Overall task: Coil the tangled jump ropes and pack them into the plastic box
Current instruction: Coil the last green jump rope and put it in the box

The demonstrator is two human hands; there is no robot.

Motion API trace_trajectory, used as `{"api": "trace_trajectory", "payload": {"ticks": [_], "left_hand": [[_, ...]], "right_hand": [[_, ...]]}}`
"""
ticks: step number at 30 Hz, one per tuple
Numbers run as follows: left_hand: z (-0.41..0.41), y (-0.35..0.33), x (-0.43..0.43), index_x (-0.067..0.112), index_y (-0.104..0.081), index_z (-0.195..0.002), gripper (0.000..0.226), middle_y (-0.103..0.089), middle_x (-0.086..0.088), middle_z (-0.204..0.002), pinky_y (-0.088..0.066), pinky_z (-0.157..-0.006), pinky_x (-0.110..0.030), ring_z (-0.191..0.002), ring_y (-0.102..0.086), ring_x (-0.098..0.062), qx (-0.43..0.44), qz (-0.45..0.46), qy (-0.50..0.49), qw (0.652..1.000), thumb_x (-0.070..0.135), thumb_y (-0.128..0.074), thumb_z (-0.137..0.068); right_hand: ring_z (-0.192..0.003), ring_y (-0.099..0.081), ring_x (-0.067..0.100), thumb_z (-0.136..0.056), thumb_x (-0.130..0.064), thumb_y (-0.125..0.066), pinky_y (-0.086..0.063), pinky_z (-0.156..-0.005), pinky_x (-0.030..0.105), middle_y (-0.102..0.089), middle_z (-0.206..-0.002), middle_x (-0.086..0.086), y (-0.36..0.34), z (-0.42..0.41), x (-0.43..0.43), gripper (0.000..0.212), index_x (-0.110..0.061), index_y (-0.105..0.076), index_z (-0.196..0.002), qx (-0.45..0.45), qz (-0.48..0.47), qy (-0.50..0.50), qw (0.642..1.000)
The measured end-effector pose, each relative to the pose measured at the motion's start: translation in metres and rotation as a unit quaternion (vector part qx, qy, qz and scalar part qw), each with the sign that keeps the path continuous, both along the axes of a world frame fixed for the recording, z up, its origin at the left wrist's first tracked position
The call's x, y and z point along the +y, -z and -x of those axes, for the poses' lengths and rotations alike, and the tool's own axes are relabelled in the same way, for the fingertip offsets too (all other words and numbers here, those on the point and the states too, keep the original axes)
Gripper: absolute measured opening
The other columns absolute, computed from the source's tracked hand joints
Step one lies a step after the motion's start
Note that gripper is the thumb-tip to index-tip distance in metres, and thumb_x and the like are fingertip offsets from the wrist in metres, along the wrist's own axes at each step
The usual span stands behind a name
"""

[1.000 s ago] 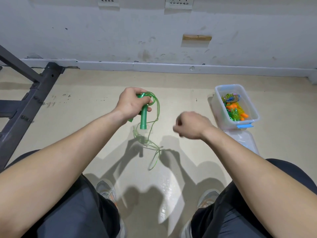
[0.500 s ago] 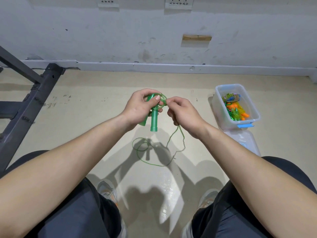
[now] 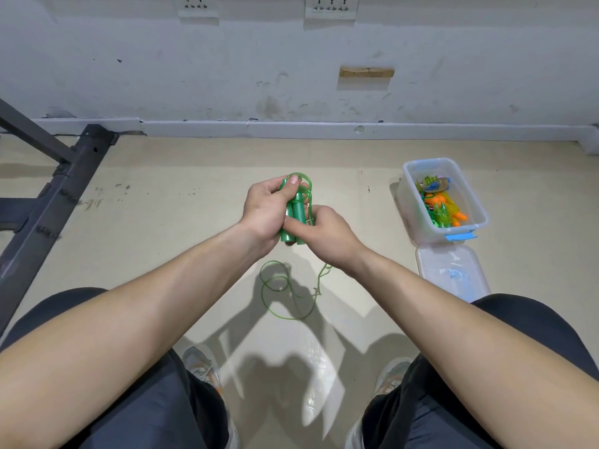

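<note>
Both left hand (image 3: 264,210) and right hand (image 3: 327,236) tight around green jump rope (image 3: 298,209); orange and green ropes (image 3: 444,205) inside plastic box (image 3: 409,197).

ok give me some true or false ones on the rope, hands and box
1. The left hand and right hand both hold the green jump rope. True.
2. The rope is fully coiled. False: part of it trails loose below the hands.
3. The plastic box is shut. False: it is open, and its lid lies on the floor beside it.
4. The box already holds colourful items. True.
5. The box is on the person's left. False: it is on their right.
</note>
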State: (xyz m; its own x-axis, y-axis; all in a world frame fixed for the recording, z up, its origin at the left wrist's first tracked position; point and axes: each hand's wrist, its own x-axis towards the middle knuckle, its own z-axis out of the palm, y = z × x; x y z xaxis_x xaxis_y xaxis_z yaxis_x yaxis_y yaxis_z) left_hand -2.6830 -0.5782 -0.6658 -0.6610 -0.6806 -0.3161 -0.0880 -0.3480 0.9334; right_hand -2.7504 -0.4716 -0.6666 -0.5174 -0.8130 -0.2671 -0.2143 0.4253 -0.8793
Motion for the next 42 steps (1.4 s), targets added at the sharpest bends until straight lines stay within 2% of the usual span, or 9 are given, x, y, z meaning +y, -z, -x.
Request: {"api": "trace_trajectory", "payload": {"ticks": [4,9,14,17,22,28,32,38,42], "left_hand": [[-0.003,-0.005,0.001,0.009,-0.068,-0.100,0.027,-0.057,-0.015,-0.084,-0.038,-0.045,-0.029,-0.059,-0.055,-0.028,0.007,-0.019,0.034,0.999,0.030,-0.051,-0.104],[0.002,-0.014,0.000,0.009,-0.066,-0.098,0.026,-0.060,-0.020,-0.089,-0.034,-0.046,-0.027,-0.065,-0.054,-0.030,0.016,-0.013,0.008,1.000,0.030,-0.051,-0.103],[-0.002,-0.013,0.000,0.011,-0.071,-0.088,0.029,-0.069,-0.009,-0.082,-0.051,-0.063,-0.032,-0.072,-0.066,-0.023,-0.009,0.078,-0.010,0.997,0.034,-0.058,-0.098],[-0.004,-0.017,0.005,0.008,-0.069,-0.081,0.030,-0.068,-0.008,-0.073,-0.050,-0.054,-0.030,-0.060,-0.062,-0.020,0.009,0.040,-0.005,0.999,0.021,-0.053,-0.102],[-0.010,-0.016,-0.001,0.007,-0.073,-0.095,0.022,-0.070,-0.012,-0.086,-0.050,-0.059,-0.032,-0.072,-0.063,-0.024,0.036,0.007,0.078,0.996,0.016,-0.054,-0.102],[-0.014,-0.016,-0.029,0.016,-0.078,-0.086,0.020,-0.071,-0.006,-0.097,-0.053,-0.085,-0.030,-0.083,-0.064,-0.008,-0.088,0.204,0.152,0.963,0.029,-0.067,-0.095],[-0.016,-0.018,-0.026,0.026,-0.078,-0.087,0.010,-0.071,0.010,-0.088,-0.045,-0.074,-0.014,-0.073,-0.061,0.002,-0.057,0.237,0.149,0.958,0.017,-0.074,-0.090],[-0.012,-0.020,-0.030,0.022,-0.069,-0.100,0.026,-0.065,-0.002,-0.093,-0.050,-0.072,-0.025,-0.067,-0.056,-0.006,-0.058,0.223,0.147,0.962,0.003,-0.076,-0.085],[-0.014,-0.026,-0.041,0.019,-0.067,-0.087,0.016,-0.061,0.000,-0.079,-0.046,-0.063,-0.025,-0.061,-0.054,-0.008,-0.101,0.269,0.198,0.937,0.028,-0.078,-0.079]], "right_hand": [[-0.066,-0.061,0.022,-0.096,-0.032,-0.062,-0.046,-0.068,0.037,-0.076,-0.076,-0.001,-0.003,0.005,0.002,0.023,-0.011,-0.067,-0.090,-0.003,0.022,-0.046,0.999],[-0.075,-0.069,0.003,-0.099,-0.030,-0.059,-0.051,-0.076,0.028,-0.074,-0.081,-0.003,0.001,0.005,0.001,0.016,-0.014,-0.063,-0.102,0.013,0.069,-0.005,0.998],[-0.069,-0.060,-0.008,-0.099,-0.032,-0.059,-0.038,-0.059,0.011,-0.073,-0.080,-0.008,0.002,0.008,0.003,0.014,-0.019,-0.062,-0.102,0.069,0.069,0.022,0.995],[-0.069,-0.059,-0.008,-0.099,-0.033,-0.058,-0.036,-0.057,0.011,-0.073,-0.079,-0.009,0.004,0.009,0.004,0.015,-0.019,-0.063,-0.103,0.085,0.073,0.039,0.993],[-0.074,-0.064,0.001,-0.099,-0.033,-0.059,-0.045,-0.066,0.022,-0.073,-0.076,-0.007,0.006,0.009,0.005,0.015,-0.019,-0.063,-0.100,0.077,0.076,0.042,0.993],[-0.063,-0.060,-0.010,-0.100,-0.028,-0.058,-0.038,-0.057,0.010,-0.072,-0.082,-0.005,0.002,0.010,0.009,0.016,-0.013,-0.062,-0.103,0.095,0.065,0.012,0.993],[-0.065,-0.061,-0.011,-0.100,-0.028,-0.057,-0.037,-0.058,0.009,-0.072,-0.084,-0.006,-0.002,0.017,0.008,0.013,-0.016,-0.061,-0.102,0.112,0.050,-0.018,0.992],[-0.070,-0.059,-0.008,-0.099,-0.030,-0.057,-0.037,-0.059,0.011,-0.071,-0.081,-0.010,0.001,0.019,0.008,0.009,-0.022,-0.058,-0.101,0.150,0.016,-0.043,0.988],[-0.081,-0.062,0.008,-0.099,-0.034,-0.056,-0.046,-0.069,0.026,-0.071,-0.085,-0.009,0.000,0.019,0.009,0.015,-0.020,-0.058,-0.100,0.166,-0.016,-0.085,0.982]]}}
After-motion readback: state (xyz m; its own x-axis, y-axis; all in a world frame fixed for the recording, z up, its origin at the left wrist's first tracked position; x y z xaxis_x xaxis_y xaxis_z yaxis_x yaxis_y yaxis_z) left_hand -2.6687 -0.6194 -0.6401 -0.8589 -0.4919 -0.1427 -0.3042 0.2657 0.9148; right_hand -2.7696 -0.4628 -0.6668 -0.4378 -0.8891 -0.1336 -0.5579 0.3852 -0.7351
